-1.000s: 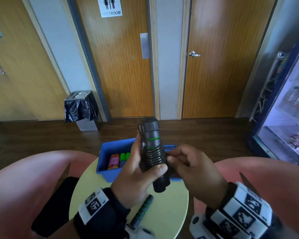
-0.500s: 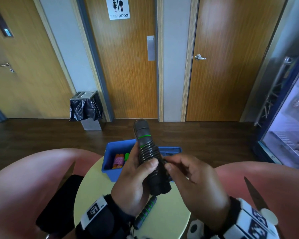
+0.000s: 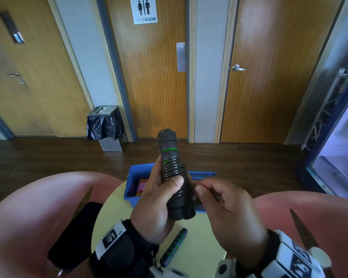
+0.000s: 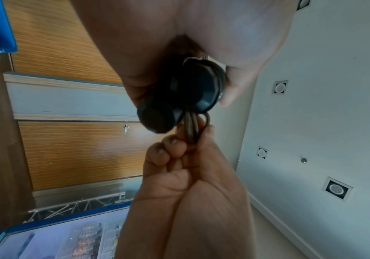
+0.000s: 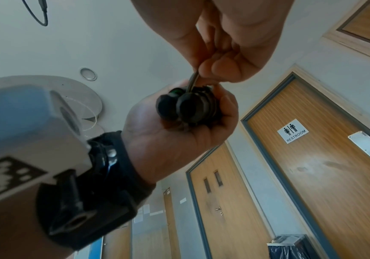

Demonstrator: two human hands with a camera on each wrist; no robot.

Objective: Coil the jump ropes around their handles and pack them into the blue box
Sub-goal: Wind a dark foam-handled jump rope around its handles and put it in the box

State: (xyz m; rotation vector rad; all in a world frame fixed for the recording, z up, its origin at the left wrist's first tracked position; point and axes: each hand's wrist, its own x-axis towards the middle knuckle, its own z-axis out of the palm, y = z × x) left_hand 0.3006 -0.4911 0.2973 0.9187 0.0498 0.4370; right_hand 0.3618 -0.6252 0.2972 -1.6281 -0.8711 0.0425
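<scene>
My left hand (image 3: 159, 195) grips two black jump-rope handles (image 3: 172, 173) with green rings, held upright side by side above the blue box (image 3: 134, 178). Dark rope is coiled in tight turns around their middle. My right hand (image 3: 199, 190) pinches a loop of the rope (image 4: 190, 131) just right of the handles' lower part. In the left wrist view the two handle ends (image 4: 157, 114) point at the camera. The right wrist view shows the handles (image 5: 187, 106) in my left palm. Another black handle with green rings (image 3: 174, 246) lies on the round yellow table (image 3: 199, 237).
The blue box stands at the table's far edge with orange and pink items (image 3: 142, 186) inside. Pink chairs (image 3: 28, 207) flank the table, and a black flat object (image 3: 74, 233) lies on the left one. A bin (image 3: 105, 129) stands by the doors; a drinks fridge (image 3: 340, 157) is at right.
The handle bundle has tilted so its top leans left. My right hand has stayed pinched on the rope and slid slightly lower beside the handles. The head view has shifted.
</scene>
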